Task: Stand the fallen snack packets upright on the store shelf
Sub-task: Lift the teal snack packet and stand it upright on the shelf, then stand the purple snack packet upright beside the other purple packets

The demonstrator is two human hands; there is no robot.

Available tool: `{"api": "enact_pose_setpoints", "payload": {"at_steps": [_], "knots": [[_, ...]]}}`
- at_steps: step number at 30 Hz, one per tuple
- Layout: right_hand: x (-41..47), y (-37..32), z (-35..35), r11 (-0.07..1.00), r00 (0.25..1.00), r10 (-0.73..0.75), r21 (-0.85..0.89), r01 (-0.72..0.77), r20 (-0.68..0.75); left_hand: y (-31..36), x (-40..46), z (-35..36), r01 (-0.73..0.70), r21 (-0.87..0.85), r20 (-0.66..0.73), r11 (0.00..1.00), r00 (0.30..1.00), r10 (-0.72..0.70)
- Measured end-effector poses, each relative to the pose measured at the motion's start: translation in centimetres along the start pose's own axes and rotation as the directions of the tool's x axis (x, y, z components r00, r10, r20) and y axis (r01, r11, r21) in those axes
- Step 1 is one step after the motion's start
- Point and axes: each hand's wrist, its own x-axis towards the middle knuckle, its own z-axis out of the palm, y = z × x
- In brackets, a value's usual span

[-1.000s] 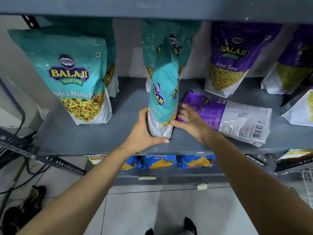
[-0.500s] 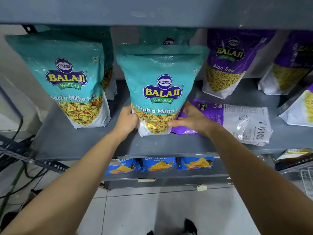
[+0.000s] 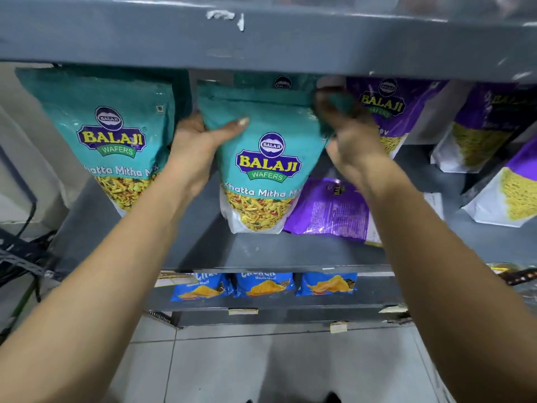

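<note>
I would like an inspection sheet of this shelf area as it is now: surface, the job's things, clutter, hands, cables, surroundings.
Surface: grey metal shelf, bare at its front edge.
Job's things: middle teal packet upright, held near its top; purple packet lying flat beside it, not yet stood up.
Clutter: left teal packet and purple packets at right stand upright; nothing loose seen.
Hands: left hand grips the middle teal packet's upper left edge; right hand, blurred, is at its upper right corner.
Cables: black cables hang at far left, off the shelf.
Surroundings: blue chip packets on the shelf below; tiled floor.
</note>
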Motion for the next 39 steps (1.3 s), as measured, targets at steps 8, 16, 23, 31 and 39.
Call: {"api": "enact_pose_setpoints", "payload": {"at_steps": [8, 16, 23, 31, 39], "knots": [[0.3, -1.5, -11.6, 0.918, 0.99, 0.125, -0.372, -0.138, -0.06, -6.4, -7.4, 3.2, -0.254, 0.566, -0.358, 0.784, 0.781, 0.512], [1.6, -2.9, -22.1, 0.213, 0.857, 0.516, -0.965, -0.152, -0.022, -15.9, -11.2, 17.1, 0.396, 0.41, -0.058, 0.822, 0.91, -0.41], [1.3, -1.2, -26.2, 0.145, 0.594, 0.794, -0.91, -0.39, -0.128, -19.1, -10.6, 24.1, 0.626, -0.039, -0.128, 0.779, 0.77, -0.625], [-0.7, -1.3, -28.6, 0.329, 0.736, 0.676, -0.904, -0.272, 0.024, -20.0, -12.7, 27.2, 0.476, -0.126, -0.255, 0.87, 0.832, -0.492], [-6.5, -1.2, -32.9, 0.773, 0.913, 0.401, -0.561, -0.296, 0.071, -17.3, -14.3, 28.0, 0.253, 0.381, -0.246, 0.889, 0.955, -0.166]]}}
